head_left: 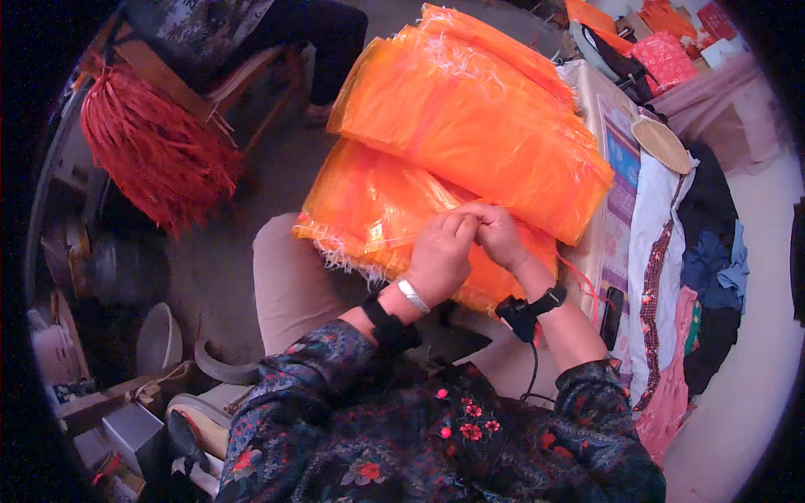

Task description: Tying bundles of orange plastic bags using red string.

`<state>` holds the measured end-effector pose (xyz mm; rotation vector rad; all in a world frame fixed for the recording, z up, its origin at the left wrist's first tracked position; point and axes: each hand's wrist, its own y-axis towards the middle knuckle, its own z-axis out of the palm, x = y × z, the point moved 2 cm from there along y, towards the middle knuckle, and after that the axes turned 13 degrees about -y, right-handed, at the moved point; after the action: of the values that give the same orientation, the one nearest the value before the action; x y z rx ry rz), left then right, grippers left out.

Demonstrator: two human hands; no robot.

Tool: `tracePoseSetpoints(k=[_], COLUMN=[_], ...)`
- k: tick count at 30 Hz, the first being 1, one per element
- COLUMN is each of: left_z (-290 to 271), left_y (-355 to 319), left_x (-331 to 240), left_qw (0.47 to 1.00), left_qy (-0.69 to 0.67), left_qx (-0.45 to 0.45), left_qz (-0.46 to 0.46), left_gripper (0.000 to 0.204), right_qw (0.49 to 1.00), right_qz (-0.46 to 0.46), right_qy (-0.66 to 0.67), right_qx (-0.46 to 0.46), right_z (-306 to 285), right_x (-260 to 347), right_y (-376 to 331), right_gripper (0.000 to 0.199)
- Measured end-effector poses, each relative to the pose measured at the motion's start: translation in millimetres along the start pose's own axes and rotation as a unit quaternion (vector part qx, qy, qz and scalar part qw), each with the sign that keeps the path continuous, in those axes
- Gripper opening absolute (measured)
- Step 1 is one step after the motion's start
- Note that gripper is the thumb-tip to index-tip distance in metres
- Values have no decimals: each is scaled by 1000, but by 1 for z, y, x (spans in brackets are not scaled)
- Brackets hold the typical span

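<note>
Hazards first. The lower orange stack [352, 180] sits across the wearer's lap, with the folded upper orange stack [470, 109] lying over its far part and leaning toward the cloth-covered surface [591, 92] at the right. In my judgement the sheets look thin and slick; if the knee [289, 268] shifts, the upper stack could slide and pull the lower one out of line. The white frayed threads [335, 256] along the near left edge could snag or unravel if tugged. A red cord [585, 277] lies just right of the sheets, and a black cable [534, 365] hangs from the wrist device [516, 318] on the right arm; either could catch on a sleeve or a loose edge during a wide movement.

Fingers: the left hand [440, 256] and the right hand [501, 236] meet over the lower stack, near the upper one's close edge. The left fingers are curled, thumb side toward the right hand. The right fingers are bent inward, their tips against the left's. Both appear drawn in to a narrow pinch; whether a thread or a sheet edge lies between the tips, or how firmly they close, I cannot tell.
</note>
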<state>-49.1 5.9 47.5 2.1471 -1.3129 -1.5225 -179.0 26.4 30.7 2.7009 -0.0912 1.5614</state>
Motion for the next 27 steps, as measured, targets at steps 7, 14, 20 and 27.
tracePoseSetpoints(k=[7,14,20,27], left_z=[-68,-53,-35,-20], left_y=[-33,-34,-37,-22], left_x=[42,41,40,39], left_qw=[979,949,829,908], left_qy=[134,-129,-376,-245], left_qx=[-63,-159,-196,-119], left_qz=[-138,-241,-365,-318], left_gripper=[29,12,20,13], right_qw=[999,995,992,997], right_qz=[23,-26,-2,6], right_qy=[15,-95,-125,-65], right_qx=[-45,-16,-3,28], right_z=[-5,-4,1,4], right_x=[4,6,3,19], right_y=[1,-3,-5,-4], right_gripper=[12,14,13,47])
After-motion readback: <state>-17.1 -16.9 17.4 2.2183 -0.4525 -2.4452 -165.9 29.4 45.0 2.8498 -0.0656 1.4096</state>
